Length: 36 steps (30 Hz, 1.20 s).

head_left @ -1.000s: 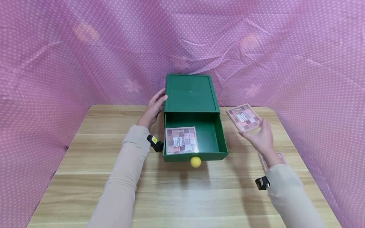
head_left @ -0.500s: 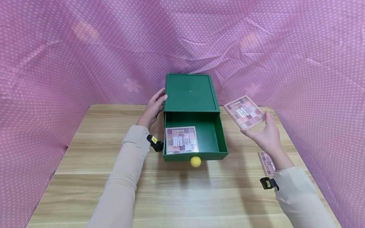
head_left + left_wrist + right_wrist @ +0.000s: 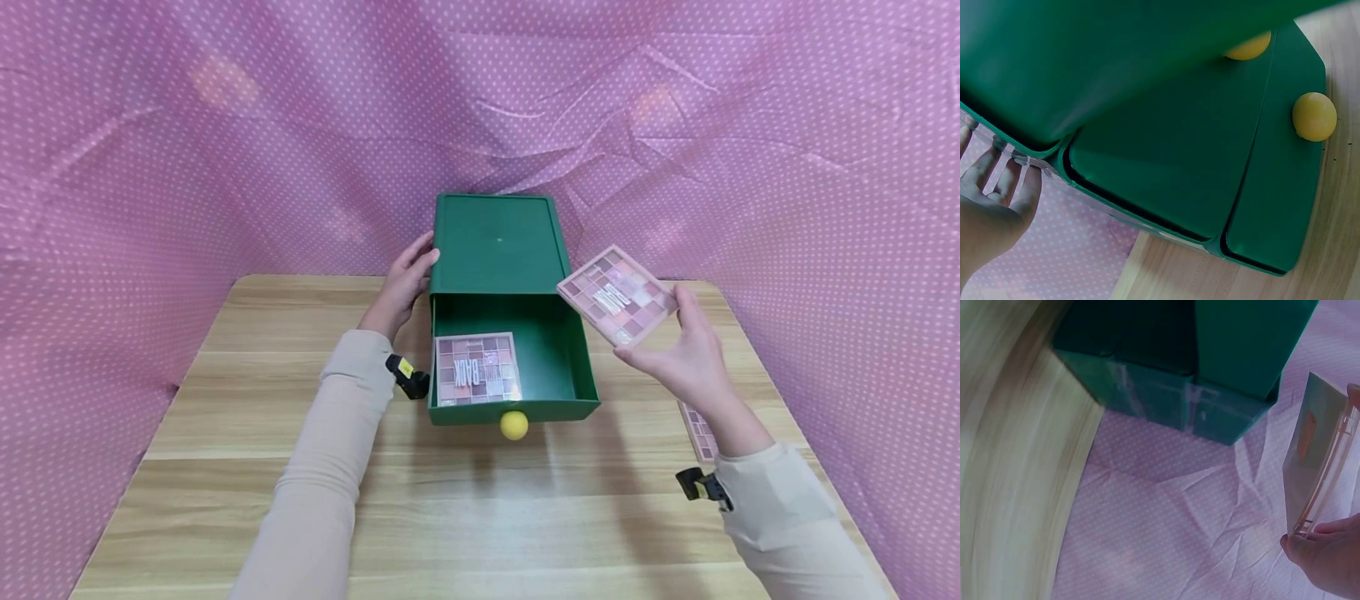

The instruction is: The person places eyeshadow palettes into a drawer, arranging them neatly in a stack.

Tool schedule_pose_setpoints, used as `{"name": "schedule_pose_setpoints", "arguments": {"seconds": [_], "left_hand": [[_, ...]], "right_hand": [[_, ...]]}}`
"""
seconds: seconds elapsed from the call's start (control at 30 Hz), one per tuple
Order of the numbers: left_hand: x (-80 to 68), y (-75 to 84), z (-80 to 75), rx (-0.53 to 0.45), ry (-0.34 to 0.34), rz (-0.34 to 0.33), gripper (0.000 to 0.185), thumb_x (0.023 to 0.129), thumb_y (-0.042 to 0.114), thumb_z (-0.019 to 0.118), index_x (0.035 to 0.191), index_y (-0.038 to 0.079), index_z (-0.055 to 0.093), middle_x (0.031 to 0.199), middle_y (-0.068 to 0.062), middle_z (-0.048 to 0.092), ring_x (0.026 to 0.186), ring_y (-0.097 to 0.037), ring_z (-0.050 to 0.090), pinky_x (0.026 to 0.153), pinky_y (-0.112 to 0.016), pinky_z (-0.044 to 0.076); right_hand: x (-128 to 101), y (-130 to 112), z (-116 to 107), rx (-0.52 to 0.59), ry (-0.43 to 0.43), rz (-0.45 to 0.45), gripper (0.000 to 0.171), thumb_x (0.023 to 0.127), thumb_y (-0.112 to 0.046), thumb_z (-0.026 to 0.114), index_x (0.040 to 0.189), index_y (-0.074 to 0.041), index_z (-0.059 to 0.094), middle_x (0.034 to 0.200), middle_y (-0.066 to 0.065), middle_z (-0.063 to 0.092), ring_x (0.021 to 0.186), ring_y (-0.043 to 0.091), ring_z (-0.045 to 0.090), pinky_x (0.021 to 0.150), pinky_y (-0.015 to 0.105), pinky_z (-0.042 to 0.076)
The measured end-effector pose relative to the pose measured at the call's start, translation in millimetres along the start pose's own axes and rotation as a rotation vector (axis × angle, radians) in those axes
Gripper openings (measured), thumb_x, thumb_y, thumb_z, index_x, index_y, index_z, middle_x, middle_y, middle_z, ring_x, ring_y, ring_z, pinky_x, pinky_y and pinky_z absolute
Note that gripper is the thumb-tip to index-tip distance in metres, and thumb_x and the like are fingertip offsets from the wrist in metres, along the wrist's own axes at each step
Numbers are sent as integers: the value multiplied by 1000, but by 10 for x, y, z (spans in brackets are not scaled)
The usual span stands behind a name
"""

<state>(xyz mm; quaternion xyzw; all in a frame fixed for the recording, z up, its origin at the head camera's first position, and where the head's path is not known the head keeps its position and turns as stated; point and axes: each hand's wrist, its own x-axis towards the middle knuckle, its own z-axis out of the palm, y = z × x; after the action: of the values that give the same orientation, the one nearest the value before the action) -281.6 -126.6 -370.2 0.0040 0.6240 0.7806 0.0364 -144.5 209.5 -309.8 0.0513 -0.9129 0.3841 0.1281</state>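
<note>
Palette in hand (image 3: pixel 617 296): held up off the table (image 3: pixel 570 533), to the left of and beyond the right hand (image 3: pixel 692 367); its left corner overlaps the cabinet (image 3: pixel 498 242) at the front right in the head view, though whether they touch cannot be told.
Right hand: pinches that palette by its edges between thumb and fingers; clearly the nearer hand to it.
Palette's axis: outline near square, so no long axis can be told; its edges run skew to the drawer walls.
Drawer (image 3: pixel 551 367): pulled out; its bare right half lies to the left of the held piece and nearer the person; by my judgement this offset and the skew are what count, a shift left and nearer plus a turn.
Drawer palette (image 3: pixel 477 371): lies flat by the left wall, roughly square to it.
Left hand (image 3: pixel 401 287): rests extended fingers against the cabinet's left side; grips nothing visible.
Table palette (image 3: pixel 697 433): partly hidden by the right wrist.
</note>
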Motion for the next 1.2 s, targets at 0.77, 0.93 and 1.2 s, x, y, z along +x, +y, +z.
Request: {"name": "schedule_pose_setpoints", "arguments": {"seconds": [0.77,0.93,1.2], "left_hand": [[22,19,-20,15,-10,0,46,87,24,52,131,19,39,130,0,37,93,-17,49,75,-26,43],[33,11,-16,14,-11,-2,46,87,24,52,131,19,39,130,0,37,94,-18,49,77,-27,43],[44,7,-1,17,-8,-7,45,87,25,52,130,20,40,130,1,37,95,-18,49,79,-29,42]], "right_hand": [[47,-286,367,114,-361,-232,106,54,-27,82,135,1,20,135,13,26,122,26,25,96,43,24],[94,-325,436,108,-444,-236,104,56,-25,81,135,2,19,137,13,21,124,23,21,98,38,23],[119,-355,475,83,-516,-255,105,57,-30,80,136,-1,18,138,11,21,124,23,18,98,44,20]]}}
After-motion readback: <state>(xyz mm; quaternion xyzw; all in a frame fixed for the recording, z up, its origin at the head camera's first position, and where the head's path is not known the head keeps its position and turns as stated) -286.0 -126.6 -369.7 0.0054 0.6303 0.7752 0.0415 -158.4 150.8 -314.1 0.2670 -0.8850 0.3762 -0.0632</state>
